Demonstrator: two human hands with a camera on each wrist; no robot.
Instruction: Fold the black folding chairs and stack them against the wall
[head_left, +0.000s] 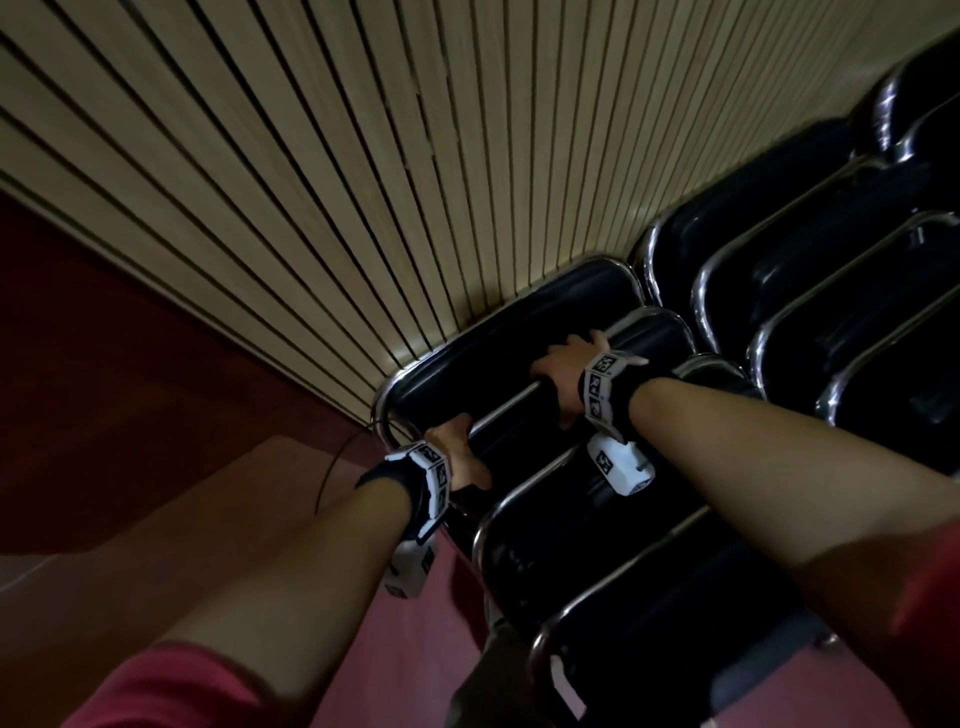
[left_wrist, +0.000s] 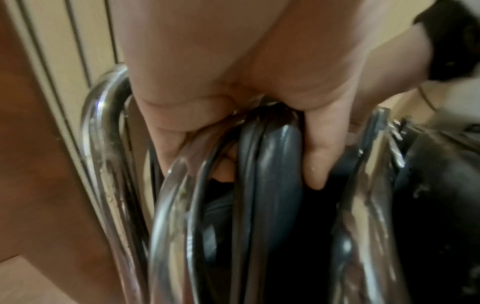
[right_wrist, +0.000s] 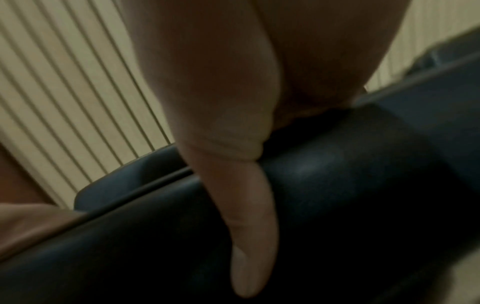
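Chair (head_left: 524, 374) top rail clamped inside curled fingers of left hand (head_left: 460, 457) and right hand (head_left: 563, 371).

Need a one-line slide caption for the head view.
Both hands, left hand and right hand, grip a folded black chair stacked against the slatted wall.

Right hand (head_left: 563, 366) fingertips hidden behind folded chair (head_left: 530, 358); right wrist view blurred; chair legs out of frame.
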